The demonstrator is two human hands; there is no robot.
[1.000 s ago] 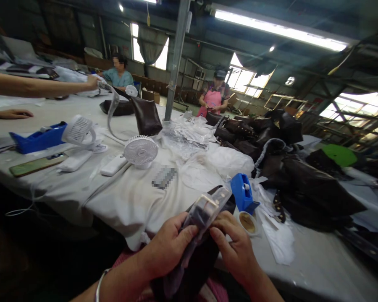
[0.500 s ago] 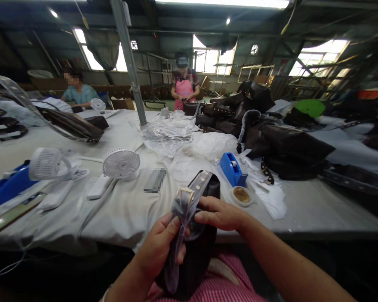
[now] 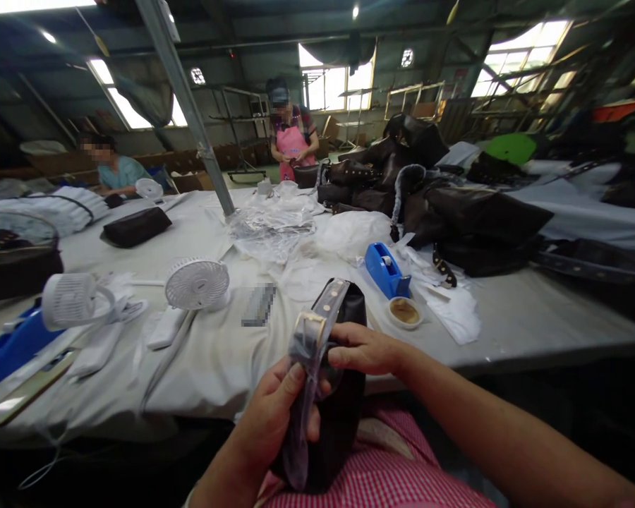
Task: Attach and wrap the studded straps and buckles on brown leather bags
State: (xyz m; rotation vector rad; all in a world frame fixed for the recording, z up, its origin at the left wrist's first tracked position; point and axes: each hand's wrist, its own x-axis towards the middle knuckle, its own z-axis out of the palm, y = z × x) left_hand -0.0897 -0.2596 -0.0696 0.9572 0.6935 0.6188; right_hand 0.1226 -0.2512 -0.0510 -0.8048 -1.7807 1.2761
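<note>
A dark brown leather bag [image 3: 343,413] stands upright on my lap against the table edge. Over it runs a studded strap [image 3: 332,300] sleeved in clear plastic, with a gold-coloured buckle [image 3: 310,326] near its middle. My left hand [image 3: 272,413] is closed round the strap below the buckle, thumb on the front. From the other side my right hand [image 3: 370,349] grips the strap's edge beside the buckle, fingertips partly hidden behind the plastic. Just beyond it are a blue tape dispenser [image 3: 386,271] and a small round tub [image 3: 404,312] with something brownish inside.
White fans [image 3: 197,283], a phone [image 3: 29,388] and another blue dispenser [image 3: 5,349] lie to the left. Clear plastic wrapping [image 3: 272,229] covers the table's middle. Dark bags [image 3: 476,222] are heaped at right. Across the table, a person in a pink apron [image 3: 291,144] stands near a metal post [image 3: 190,113].
My view has swung slightly and tilted. The strapped bag at far left has moved further left and lower, uncovering another dark bag. My hands keep their hold on the strap.
</note>
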